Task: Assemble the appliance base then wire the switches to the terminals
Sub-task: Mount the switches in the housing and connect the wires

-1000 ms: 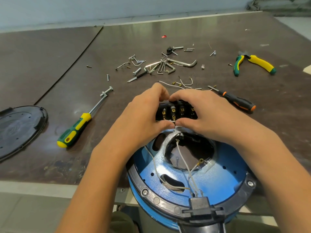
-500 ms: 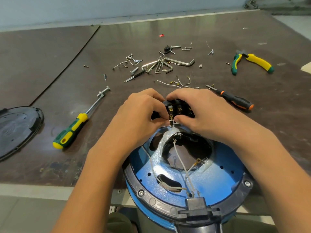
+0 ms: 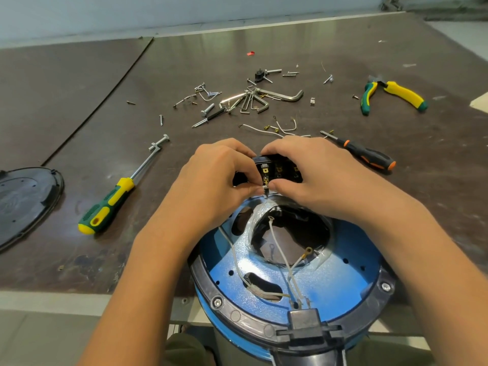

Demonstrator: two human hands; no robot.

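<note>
Over scuffed tabletop (image 3: 111, 143), left hand (image 3: 211, 180) and right hand (image 3: 314, 175) pinch boxy switch block (image 3: 280, 170).

Appliance base (image 3: 330, 281) at near edge of desk (image 3: 79, 128), centre | switch block (image 3: 277, 169) over far rim of base, gripped between left hand (image 3: 211, 180) and right hand (image 3: 317, 175) | long screwdriver (image 3: 111, 207) left of base | cover plate (image 3: 23, 202) far left | hex keys (image 3: 264, 97), loose wires (image 3: 280, 128) behind hands | short screwdriver (image 3: 367, 155) right of hands | pliers (image 3: 390, 95) far right, behind.

No readable text, label, brand, number or sign shows on anything here
</note>
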